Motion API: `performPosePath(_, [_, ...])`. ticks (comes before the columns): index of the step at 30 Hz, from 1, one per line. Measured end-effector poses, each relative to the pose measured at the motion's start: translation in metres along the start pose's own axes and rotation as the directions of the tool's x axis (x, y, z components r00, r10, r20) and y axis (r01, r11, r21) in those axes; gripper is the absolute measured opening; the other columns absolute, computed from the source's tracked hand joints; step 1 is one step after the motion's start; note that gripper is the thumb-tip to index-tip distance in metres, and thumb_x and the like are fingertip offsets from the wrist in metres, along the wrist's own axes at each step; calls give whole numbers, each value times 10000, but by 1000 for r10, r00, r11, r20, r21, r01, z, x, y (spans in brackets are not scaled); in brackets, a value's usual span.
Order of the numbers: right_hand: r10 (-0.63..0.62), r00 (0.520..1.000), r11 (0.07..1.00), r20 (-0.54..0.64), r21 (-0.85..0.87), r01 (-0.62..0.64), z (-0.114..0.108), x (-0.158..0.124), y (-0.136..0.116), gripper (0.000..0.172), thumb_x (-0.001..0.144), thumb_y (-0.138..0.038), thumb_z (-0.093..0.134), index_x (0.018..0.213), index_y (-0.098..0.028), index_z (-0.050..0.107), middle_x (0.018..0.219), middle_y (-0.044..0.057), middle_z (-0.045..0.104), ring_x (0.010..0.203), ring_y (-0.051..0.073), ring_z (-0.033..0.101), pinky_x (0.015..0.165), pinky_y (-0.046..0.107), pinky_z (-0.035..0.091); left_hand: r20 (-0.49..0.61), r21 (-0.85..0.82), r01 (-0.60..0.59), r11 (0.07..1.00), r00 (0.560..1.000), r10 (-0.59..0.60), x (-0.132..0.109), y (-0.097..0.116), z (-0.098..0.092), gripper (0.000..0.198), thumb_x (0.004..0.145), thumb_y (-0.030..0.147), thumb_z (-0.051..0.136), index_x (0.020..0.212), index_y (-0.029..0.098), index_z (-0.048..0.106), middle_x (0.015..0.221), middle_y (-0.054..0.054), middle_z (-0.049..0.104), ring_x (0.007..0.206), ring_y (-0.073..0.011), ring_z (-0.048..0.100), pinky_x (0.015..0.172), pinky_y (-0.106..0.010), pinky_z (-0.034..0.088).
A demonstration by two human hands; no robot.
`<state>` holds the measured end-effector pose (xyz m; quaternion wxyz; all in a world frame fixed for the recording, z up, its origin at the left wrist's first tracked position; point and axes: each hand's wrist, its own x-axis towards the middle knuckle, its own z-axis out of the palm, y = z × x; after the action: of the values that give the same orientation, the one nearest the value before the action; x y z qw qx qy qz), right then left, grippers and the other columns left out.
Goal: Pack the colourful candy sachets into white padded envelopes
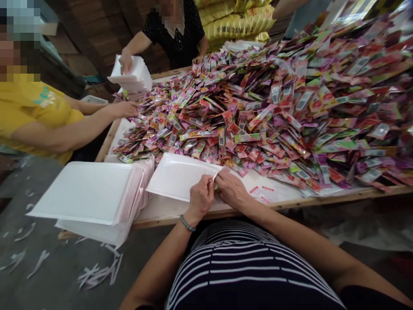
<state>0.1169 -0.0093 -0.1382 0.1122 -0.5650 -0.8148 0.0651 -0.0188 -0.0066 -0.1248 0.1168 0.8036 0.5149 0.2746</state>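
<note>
A white padded envelope (179, 174) lies on the table before me, its right end pinched between both my hands. My left hand (202, 193) has its fingers closed on the envelope's edge. Close beside it, my right hand (230, 187) is also closed on that end; its fingertips are partly hidden. Just beyond the envelope rises a big heap of small colourful packets (238, 125), mostly red, pink, purple and green. To the left, a thick stack of white padded envelopes (87, 189) overhangs the table's edge.
Red-printed stickers (262, 193) lie right of my hands. A person in yellow (41, 116) reaches into the heap at left. Across the table, a person in black (174, 36) holds another envelope stack (130, 73). Paper strips (100, 271) litter the floor. Yellow sacks (235, 26) are piled behind.
</note>
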Motion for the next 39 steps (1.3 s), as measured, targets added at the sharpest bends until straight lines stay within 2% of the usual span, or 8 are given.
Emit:
performPosePath(3, [24, 999, 999, 33, 48, -25, 6, 8, -3, 215, 889, -90, 421, 922, -102, 633, 935, 183, 607, 897, 272, 529, 759, 366, 413, 13, -90, 83, 993, 997, -82, -3, -5, 5, 120, 894, 208, 435, 920, 212, 552, 705, -11, 638, 608, -147, 609, 601, -246, 430])
performPosePath(10, [-205, 976, 936, 69, 306, 175, -2, -1, 20, 281, 837, -237, 560, 1101, -142, 541, 1101, 127, 580, 1014, 250, 494, 798, 354, 432, 25, -443, 238, 864, 967, -253, -2, -6, 5, 92, 884, 283, 480, 895, 206, 529, 683, 18, 617, 597, -122, 580, 583, -219, 432])
performPosePath(15, [-140, 978, 986, 153, 108, 125, 0, -2, 15, 191, 883, -114, 467, 995, -89, 620, 1049, 201, 618, 996, 269, 521, 834, 377, 428, 50, -248, 197, 949, 980, -190, 2, 3, 9, 75, 862, 222, 478, 884, 215, 550, 642, 13, 606, 585, -146, 583, 593, -246, 409])
performPosePath(21, [-212, 976, 862, 39, 478, 168, 0, -3, 34, 238, 912, -207, 498, 1125, -145, 586, 1067, 96, 632, 966, 191, 576, 852, 310, 472, 68, -94, 171, 981, 984, -165, -4, -1, 4, 115, 898, 223, 452, 930, 208, 562, 655, 2, 620, 589, -161, 598, 590, -255, 404])
performPosePath(28, [114, 992, 965, -62, 245, -96, 18, -25, 29, 304, 941, -261, 480, 1205, -192, 613, 1116, 130, 620, 1013, 233, 571, 879, 351, 472, 177, 202, -29, 979, 984, -8, -15, -4, -4, 220, 953, 219, 390, 898, 197, 602, 844, -56, 672, 759, -170, 632, 673, -259, 428])
performPosePath(32, [37, 999, 955, 4, 294, -36, 10, -37, 32, 479, 879, -254, 576, 1353, -210, 517, 1151, 117, 589, 1017, 225, 577, 903, 348, 468, 158, 101, -78, 992, 986, 61, -16, -15, -8, 198, 931, 187, 424, 909, 197, 620, 911, -61, 680, 819, -168, 635, 729, -259, 454])
performPosePath(34, [-26, 999, 936, 25, 351, 15, 10, -34, 31, 451, 865, -159, 552, 1312, -219, 559, 1121, 97, 614, 984, 205, 590, 874, 315, 474, 131, 4, -68, 998, 989, 67, -15, -21, -5, 193, 913, 159, 433, 915, 190, 624, 903, -63, 681, 824, -166, 635, 741, -258, 463])
performPosePath(39, [-35, 991, 895, -132, 437, 90, 17, 2, 21, 268, 878, -128, 519, 1056, -204, 703, 1060, 90, 663, 1025, 206, 584, 881, 310, 466, 63, -172, 22, 985, 998, -11, -9, -28, -1, 174, 893, 187, 462, 937, 194, 629, 842, -40, 674, 749, -145, 614, 711, -249, 468])
